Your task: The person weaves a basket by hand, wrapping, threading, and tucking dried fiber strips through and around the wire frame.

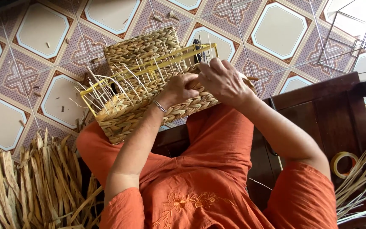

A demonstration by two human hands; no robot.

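Across the lap, long basket (149,80) (axis lower-left to upper-right), both hands' fingers pinched on braid.

The left hand (178,90) and right hand (222,80) cover the near edge of the woven basket (149,80), so what the fingers (191,78) pinch cannot be told. The straw bundle (30,186) runs off the left and bottom edges. The tape roll (343,163) is partly hidden behind the strips (361,186), which the right edge cuts off. The wire frame (352,34) at the top right is cut by the edge.
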